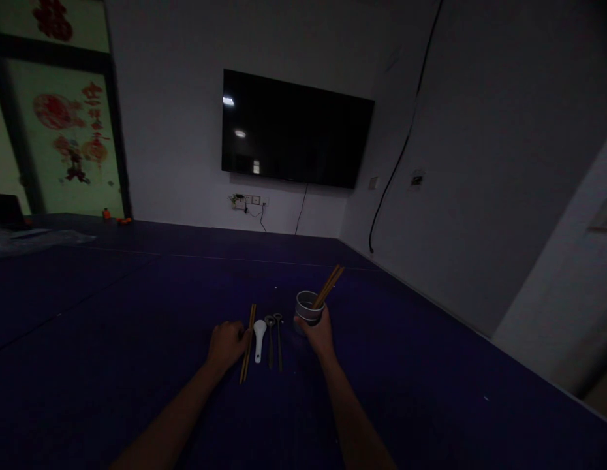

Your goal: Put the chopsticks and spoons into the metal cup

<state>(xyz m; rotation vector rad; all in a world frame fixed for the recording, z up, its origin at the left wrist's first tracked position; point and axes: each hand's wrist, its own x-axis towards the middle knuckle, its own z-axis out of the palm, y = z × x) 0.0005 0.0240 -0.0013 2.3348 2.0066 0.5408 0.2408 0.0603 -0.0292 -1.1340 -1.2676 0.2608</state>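
Note:
My right hand (320,331) is wrapped round a grey metal-looking cup (309,307), which stands upright with chopsticks (327,287) leaning out of its right side. To the left, my left hand (227,343) rests low over the purple surface with its fingers curled in. Its thumb side touches or nearly touches a pair of chopsticks (245,363) lying lengthwise; nothing shows inside that hand. Beside this pair lies a white spoon (259,336), bowl end away from me. Two dark metal spoons (271,339) (279,343) lie in the same row, between it and the cup.
A broad purple floor or mat (151,294) stretches to the walls. On the far wall hangs a black television (294,130), with sockets and cables (254,200) below it. Clear plastic sheeting (49,241) and small orange items (123,221) lie at the far left, near a door.

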